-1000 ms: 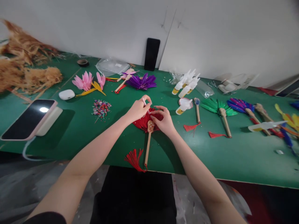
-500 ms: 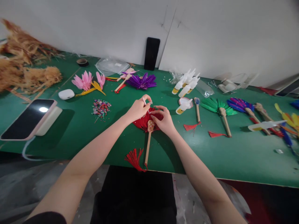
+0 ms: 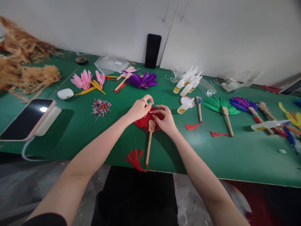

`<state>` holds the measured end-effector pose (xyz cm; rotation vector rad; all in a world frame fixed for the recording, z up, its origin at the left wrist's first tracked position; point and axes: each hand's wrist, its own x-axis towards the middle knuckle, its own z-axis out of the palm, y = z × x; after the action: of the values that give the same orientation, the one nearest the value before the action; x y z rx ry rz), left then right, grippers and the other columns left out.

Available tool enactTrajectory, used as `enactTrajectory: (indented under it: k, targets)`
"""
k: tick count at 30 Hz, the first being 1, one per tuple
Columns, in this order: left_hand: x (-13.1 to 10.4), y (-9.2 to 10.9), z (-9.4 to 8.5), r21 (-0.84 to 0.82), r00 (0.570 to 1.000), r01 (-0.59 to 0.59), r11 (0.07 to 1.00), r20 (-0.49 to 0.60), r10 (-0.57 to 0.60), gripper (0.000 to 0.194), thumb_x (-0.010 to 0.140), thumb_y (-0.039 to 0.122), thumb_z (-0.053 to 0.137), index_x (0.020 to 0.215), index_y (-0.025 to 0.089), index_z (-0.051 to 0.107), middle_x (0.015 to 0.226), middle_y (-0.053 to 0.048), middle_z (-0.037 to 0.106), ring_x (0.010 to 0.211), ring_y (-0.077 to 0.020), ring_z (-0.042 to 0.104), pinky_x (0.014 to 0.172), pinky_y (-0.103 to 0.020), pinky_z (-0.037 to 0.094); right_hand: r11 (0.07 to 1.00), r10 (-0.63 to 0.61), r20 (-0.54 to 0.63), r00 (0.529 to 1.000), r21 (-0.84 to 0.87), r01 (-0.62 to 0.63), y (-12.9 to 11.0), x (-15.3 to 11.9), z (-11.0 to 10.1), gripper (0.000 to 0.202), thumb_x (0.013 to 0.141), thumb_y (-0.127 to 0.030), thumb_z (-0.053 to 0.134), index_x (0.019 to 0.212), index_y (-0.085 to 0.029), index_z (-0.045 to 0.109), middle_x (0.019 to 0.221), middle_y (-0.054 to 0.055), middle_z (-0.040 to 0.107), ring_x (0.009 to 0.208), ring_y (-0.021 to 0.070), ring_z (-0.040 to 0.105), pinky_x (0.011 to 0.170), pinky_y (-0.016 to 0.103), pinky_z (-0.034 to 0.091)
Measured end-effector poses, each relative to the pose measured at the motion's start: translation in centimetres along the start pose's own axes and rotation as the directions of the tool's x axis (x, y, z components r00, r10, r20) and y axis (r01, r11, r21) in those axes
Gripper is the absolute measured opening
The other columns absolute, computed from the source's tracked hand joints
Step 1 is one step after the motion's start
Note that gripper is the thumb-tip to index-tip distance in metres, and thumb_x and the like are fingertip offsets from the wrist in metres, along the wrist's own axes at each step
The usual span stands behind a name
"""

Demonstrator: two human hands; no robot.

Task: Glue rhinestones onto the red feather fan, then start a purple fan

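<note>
Little had shifted since before; our left hand point(image 3: 139, 110) pinched a thin white tool point(image 3: 146, 102); our right hand point(image 3: 166, 121) pressed the red fan point(image 3: 144, 123).

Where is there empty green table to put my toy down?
Bare green table lies right of the right hand, below the green feather fan. Another patch sits between the phone and the bead pile. The back edge by the glue bottles is crowded.

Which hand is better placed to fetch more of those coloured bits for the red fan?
Probably the left hand. The pile of coloured bits lies on its side of the red feather fan, with bare green table between. The right hand rests on the fan and would have to cross over.
</note>
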<state>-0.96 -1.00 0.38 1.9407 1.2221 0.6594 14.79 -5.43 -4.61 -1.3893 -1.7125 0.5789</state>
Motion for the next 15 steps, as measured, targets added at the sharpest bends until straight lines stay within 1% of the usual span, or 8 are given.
enactTrajectory:
  k: [6, 15]
  targets:
    - [0.04, -0.12, 0.11, -0.002, 1.0, 0.012, 1.0, -0.01, -0.012, 0.01, 0.089, 0.02, 0.041, 0.095, 0.021, 0.049, 0.04, 0.009, 0.043, 0.038, -0.0101, 0.049, 0.046, -0.022, 0.036, 1.0, 0.003, 0.007, 1.0, -0.002, -0.003, -0.09, -0.01, -0.05, 0.012, 0.077, -0.021, 0.063, 0.085, -0.023, 0.071, 0.116, 0.009, 0.058, 0.115, 0.0251, 0.051, 0.105, 0.048, 0.038]
    - [0.0, -0.01, 0.11, -0.011, 0.999, 0.032, 0.999, -0.017, -0.032, 0.011, 0.088, 0.016, 0.041, 0.095, 0.021, 0.049, 0.04, 0.009, 0.043, 0.039, -0.0099, 0.049, 0.049, -0.022, 0.037, 1.0, -0.006, -0.016, 1.0, 0.003, 0.006, -0.34, -0.03, -0.16, 0.012, 0.076, -0.019, 0.063, 0.084, -0.023, 0.071, 0.116, 0.009, 0.058, 0.116, 0.0252, 0.052, 0.106, 0.049, 0.037]
